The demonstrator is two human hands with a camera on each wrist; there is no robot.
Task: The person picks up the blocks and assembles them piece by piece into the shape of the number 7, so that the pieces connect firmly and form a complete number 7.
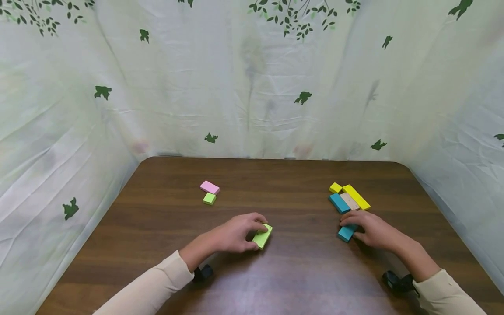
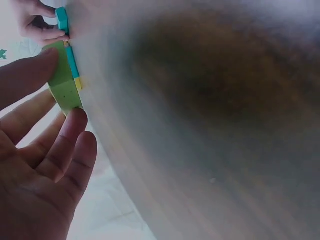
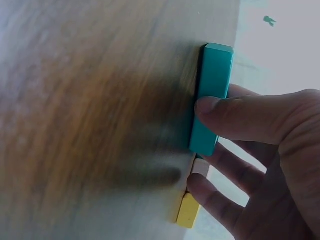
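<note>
My left hand (image 1: 240, 233) pinches a light green block (image 1: 263, 236) between thumb and fingers near the middle of the table. In the left wrist view the same green block (image 2: 64, 82) shows with the thumb on one end and a fingertip at the other. On the right, my right hand (image 1: 372, 227) grips a blue block (image 1: 346, 233); in the right wrist view the thumb presses the long side of this blue block (image 3: 212, 95). Just beyond that hand lie a second blue block (image 1: 339, 203), a beige block (image 1: 350, 201), a long yellow block (image 1: 356, 197) and a small yellow block (image 1: 335, 187), grouped together.
Toward the back left of the brown table (image 1: 157, 218), a pink block (image 1: 210, 187) lies beside a small green block (image 1: 209, 199). A pale curtain (image 1: 220, 87) with leaf and bird prints surrounds the table's back and sides.
</note>
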